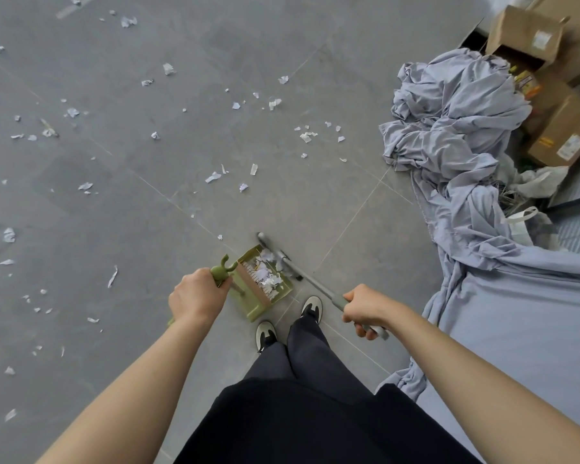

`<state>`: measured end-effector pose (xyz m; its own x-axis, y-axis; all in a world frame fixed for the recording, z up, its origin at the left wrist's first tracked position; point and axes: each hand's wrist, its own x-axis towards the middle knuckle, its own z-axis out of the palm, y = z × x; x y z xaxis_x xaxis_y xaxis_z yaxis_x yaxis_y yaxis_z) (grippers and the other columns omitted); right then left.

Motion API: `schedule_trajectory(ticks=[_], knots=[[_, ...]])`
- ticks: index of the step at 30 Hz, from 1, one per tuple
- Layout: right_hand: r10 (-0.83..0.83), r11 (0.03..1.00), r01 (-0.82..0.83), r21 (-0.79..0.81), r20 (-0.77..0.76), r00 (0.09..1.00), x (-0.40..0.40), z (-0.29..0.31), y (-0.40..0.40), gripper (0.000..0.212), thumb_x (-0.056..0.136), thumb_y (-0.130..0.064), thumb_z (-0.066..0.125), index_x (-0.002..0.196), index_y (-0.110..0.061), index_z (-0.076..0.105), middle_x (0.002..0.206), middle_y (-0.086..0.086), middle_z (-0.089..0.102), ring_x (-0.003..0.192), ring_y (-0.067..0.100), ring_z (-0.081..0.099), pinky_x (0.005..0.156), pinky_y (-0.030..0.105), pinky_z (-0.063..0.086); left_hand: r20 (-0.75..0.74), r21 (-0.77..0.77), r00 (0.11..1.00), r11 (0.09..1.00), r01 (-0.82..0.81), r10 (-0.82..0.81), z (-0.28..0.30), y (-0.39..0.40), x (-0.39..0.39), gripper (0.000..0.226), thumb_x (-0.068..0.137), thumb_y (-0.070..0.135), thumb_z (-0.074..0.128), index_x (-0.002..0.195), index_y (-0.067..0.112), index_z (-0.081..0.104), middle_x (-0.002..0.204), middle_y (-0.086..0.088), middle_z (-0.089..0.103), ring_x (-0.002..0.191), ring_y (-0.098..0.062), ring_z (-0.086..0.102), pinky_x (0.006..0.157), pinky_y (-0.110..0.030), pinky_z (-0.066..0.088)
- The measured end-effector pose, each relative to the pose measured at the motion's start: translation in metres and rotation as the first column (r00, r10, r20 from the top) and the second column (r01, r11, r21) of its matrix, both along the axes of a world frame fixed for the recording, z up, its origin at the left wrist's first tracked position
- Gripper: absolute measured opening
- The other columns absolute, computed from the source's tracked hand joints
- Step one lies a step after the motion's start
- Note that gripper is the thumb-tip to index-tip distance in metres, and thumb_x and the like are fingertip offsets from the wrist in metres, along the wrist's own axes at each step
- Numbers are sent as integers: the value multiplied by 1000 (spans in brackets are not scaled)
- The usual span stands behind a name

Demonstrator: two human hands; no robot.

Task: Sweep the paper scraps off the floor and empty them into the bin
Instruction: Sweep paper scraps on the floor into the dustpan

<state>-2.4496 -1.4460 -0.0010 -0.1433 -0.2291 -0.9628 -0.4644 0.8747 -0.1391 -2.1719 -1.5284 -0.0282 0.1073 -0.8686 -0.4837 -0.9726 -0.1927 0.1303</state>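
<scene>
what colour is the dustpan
Olive green, with a tan comb strip; the dustpan shows in the head view.

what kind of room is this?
Probably a storage or back room, not a tidy living space: grey tiled floor, open cardboard boxes stacked in the corner, and a heap of pale blue cloth dumped beside them.

Matt green plastic dustpan (262, 289), grey metal broom handle (318, 286), crumpled cloth (456, 128).

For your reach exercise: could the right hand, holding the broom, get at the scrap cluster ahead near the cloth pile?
Probably yes: bare floor lies between the broom in the right hand and that scrap cluster; the cloth pile sits beside it.
</scene>
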Motion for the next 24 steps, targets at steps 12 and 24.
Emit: schedule_trajectory(ticks=[12, 24], knots=[[91, 995, -90, -52, 18, 996, 33, 32, -11, 18, 83, 3, 47, 92, -8, 57, 61, 9, 42, 46, 19, 37, 43, 21, 27, -67, -61, 995, 995, -77, 72, -3, 19, 22, 41, 89, 59, 54, 82, 20, 65, 71, 0, 57, 66, -28, 52, 60, -31, 43], [184, 974, -203, -101, -169, 968, 40, 28, -22, 33, 82, 1, 42, 107, -1, 63, 70, 20, 57, 58, 27, 46, 46, 26, 36, -49, -44, 983, 982, -181, 179, 2, 40, 58, 40, 86, 59, 56, 81, 21, 66, 69, 0, 55, 69, -30, 59, 62, -31, 46]])
